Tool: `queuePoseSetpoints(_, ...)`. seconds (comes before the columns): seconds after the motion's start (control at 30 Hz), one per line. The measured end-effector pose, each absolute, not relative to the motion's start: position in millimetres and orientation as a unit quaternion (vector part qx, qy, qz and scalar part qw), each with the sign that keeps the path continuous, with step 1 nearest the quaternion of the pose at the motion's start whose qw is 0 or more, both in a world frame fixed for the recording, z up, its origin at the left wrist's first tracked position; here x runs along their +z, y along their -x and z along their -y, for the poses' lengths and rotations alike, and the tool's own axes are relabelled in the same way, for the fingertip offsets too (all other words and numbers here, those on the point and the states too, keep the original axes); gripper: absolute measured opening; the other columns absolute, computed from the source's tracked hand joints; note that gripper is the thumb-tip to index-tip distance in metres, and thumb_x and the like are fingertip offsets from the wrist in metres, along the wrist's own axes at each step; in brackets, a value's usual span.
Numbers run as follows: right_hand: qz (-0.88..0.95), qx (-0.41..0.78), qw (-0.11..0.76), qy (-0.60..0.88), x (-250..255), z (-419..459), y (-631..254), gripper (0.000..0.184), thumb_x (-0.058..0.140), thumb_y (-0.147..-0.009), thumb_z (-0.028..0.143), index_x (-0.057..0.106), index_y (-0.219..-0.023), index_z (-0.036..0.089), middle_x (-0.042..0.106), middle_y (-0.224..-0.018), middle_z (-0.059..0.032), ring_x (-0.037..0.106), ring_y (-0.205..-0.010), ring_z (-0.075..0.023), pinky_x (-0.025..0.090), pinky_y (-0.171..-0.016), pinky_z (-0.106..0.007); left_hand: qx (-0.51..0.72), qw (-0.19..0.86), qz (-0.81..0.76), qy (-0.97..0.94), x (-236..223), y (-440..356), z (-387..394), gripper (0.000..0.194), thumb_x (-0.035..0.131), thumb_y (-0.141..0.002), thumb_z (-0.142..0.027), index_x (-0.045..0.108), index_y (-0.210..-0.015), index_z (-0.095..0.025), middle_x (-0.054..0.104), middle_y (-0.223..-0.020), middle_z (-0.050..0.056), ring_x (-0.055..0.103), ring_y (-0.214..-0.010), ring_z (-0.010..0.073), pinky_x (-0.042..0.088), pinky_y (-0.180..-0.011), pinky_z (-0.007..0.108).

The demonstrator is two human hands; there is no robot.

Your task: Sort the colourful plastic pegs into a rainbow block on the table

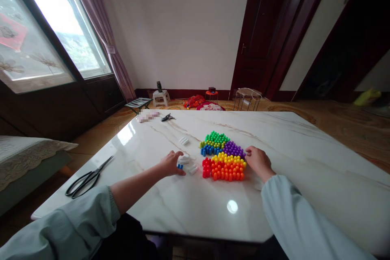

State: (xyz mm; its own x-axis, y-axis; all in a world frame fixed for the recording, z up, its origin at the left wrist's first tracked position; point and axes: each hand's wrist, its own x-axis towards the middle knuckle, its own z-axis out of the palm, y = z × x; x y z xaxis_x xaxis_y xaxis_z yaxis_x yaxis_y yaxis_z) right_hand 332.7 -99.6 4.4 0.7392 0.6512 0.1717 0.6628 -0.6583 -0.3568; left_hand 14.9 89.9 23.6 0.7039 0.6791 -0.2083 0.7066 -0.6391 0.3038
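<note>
Rows of small, rounded, glossy plastic beads lie grouped by colour on the white table. Green beads (217, 137) are at the back, blue beads (210, 150) and purple beads (234, 149) in the middle, and yellow beads (227, 158), red beads (206, 168) and orange beads (228, 172) nearer me. My left hand (172, 164) is closed, with a small blue bead piece (180, 166) between thumb and fingers. Beside it lie white pieces (183, 159). My right hand (258, 160) has its fingers bent against the right edge of the purple beads; its grip is partly hidden.
Black-handled scissors (85, 180) lie at the table's left, and pliers (167, 117) near its far edge. Another white piece (184, 141) lies behind my left hand. Stools (161, 97) and a red net bag (195, 101) are on the floor beyond.
</note>
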Motion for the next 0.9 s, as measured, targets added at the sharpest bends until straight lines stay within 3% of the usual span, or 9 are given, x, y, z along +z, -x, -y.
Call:
queuePoseSetpoints(0.1,0.348,-0.022,0.19,0.918,11,101,-330,0.023,0.063,-0.077,0.019,0.066,-0.1,0.02,0.071,-0.091,-0.0032,0.066,-0.084,-0.0195,0.04,-0.059,-0.025,-0.044,0.153,-0.379,-0.912,26,-20,-84,0.101,0.076,-0.055,-0.056,0.033,-0.142,-0.029,0.046,-0.125,0.014,0.057,-0.108,0.0314,0.046,-0.087,0.04)
queuePoseSetpoints(0.17,0.347,-0.027,0.188,0.918,15,101,-328,0.025,0.061,-0.08,0.02,0.064,-0.105,0.019,0.07,-0.096,-0.0041,0.065,-0.087,-0.0204,0.041,-0.06,-0.026,-0.065,0.14,-0.371,-0.916,28,-22,-81,0.102,0.075,-0.056,-0.059,0.03,-0.144,-0.033,0.041,-0.129,0.014,0.057,-0.109,0.0326,0.047,-0.086,0.041)
queuePoseSetpoints(0.4,0.362,-0.059,0.202,0.908,21,98,-325,0.023,0.06,-0.081,0.021,0.064,-0.104,0.018,0.068,-0.103,-0.0057,0.064,-0.091,-0.0207,0.043,-0.067,-0.027,-0.064,0.114,-0.354,-0.926,22,-26,-80,0.062,0.061,-0.074,-0.033,0.043,-0.134,-0.033,0.048,-0.122,0.009,0.06,-0.101,0.0263,0.049,-0.08,0.036)
queuePoseSetpoints(0.53,0.365,-0.076,0.224,0.901,23,97,-323,0.022,0.06,-0.082,0.022,0.064,-0.103,0.018,0.067,-0.104,-0.0056,0.063,-0.091,-0.0211,0.043,-0.069,-0.027,-0.015,0.08,-0.337,-0.938,15,-31,-80,0.045,0.053,-0.079,-0.022,0.051,-0.124,-0.03,0.054,-0.116,0.008,0.054,-0.109,0.0258,0.048,-0.082,0.035)
queuePoseSetpoints(0.73,0.42,-0.071,0.328,0.844,41,86,-300,0.02,0.059,-0.08,0.017,0.065,-0.099,0.018,0.067,-0.102,-0.005,0.063,-0.073,-0.015,0.047,-0.069,-0.026,0.016,0.086,-0.358,-0.929,18,-36,-83,0.029,0.047,-0.087,-0.025,0.058,-0.112,-0.019,0.059,-0.109,0.013,0.058,-0.103,0.0262,0.048,-0.082,0.036)
queuePoseSetpoints(0.9,0.535,0.018,0.395,0.746,55,72,-245,0.019,0.059,-0.078,0.013,0.065,-0.095,0.019,0.065,-0.098,-0.003,0.062,-0.07,-0.0122,0.049,-0.071,-0.024,0.063,0.102,-0.346,-0.931,32,-37,-87,0.027,0.037,-0.093,-0.025,0.061,-0.102,-0.016,0.062,-0.099,0.01,0.062,-0.09,0.0191,0.046,-0.081,0.029)
